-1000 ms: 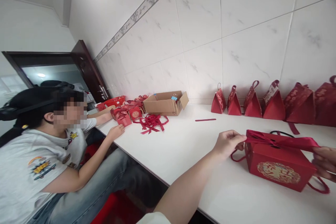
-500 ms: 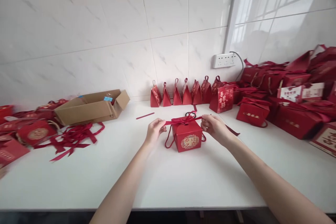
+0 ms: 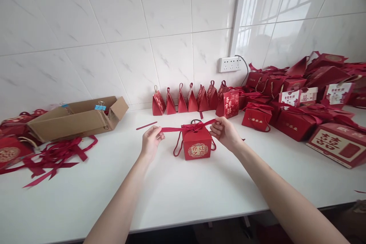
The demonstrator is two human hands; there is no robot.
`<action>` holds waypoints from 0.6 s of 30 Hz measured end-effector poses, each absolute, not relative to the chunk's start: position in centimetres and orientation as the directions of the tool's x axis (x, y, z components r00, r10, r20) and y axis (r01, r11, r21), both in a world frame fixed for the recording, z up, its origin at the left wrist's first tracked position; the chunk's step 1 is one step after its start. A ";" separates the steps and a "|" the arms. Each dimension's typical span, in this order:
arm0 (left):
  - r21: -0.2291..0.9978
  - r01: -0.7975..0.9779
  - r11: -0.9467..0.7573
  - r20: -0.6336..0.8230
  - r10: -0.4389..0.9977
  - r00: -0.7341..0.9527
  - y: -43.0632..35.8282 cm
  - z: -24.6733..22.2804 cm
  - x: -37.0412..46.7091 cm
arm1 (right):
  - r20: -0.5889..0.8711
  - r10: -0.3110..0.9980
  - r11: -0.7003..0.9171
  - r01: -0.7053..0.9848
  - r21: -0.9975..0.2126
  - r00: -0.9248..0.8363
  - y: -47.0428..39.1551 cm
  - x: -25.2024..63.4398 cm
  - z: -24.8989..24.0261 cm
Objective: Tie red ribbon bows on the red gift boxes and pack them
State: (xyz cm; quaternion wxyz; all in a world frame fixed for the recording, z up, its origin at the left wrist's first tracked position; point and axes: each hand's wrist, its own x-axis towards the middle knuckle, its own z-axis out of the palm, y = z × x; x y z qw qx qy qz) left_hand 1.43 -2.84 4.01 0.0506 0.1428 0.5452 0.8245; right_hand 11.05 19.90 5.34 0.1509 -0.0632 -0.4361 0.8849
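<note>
The red box [image 3: 196, 141] stands upright on the white table [image 3: 162, 202], its gold emblem [image 3: 198, 151] facing the person. The ribbon [image 3: 173, 129] runs lengthwise left to right across the top; left hand [image 3: 152, 140] and right hand [image 3: 227, 131] pinch 1 side each.

The box [image 3: 197, 142] is red and stands upright on the white worktop [image 3: 171, 194]. Its top is shut. On the front is a round, pale gold patch [image 3: 198, 151] with red writing. A thin red cord [image 3: 175, 151] hangs in a loop at each side. A shiny red ribbon [image 3: 173, 129] goes over the top, bunched in the middle (knot or bow, it's hard to tell), its ends stretched out sideways.
</note>
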 end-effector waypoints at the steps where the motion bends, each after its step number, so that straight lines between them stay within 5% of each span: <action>1: 0.910 0.075 -0.407 0.181 0.229 -0.956 -2.9 4.1 1.4 | 0.018 0.327 -0.590 -0.219 -0.777 -0.945 19.9 11.1 5.4; 11: 0.835 0.087 -0.544 0.121 0.027 -0.992 -4.4 5.6 0.1 | 0.059 0.434 -0.727 -0.388 -0.566 -0.899 22.1 11.8 7.0; 18: 0.868 0.148 -0.474 0.107 -0.112 -0.988 -8.3 8.2 -1.1 | 0.200 0.518 -0.507 -0.486 -0.712 -0.832 24.1 15.5 9.9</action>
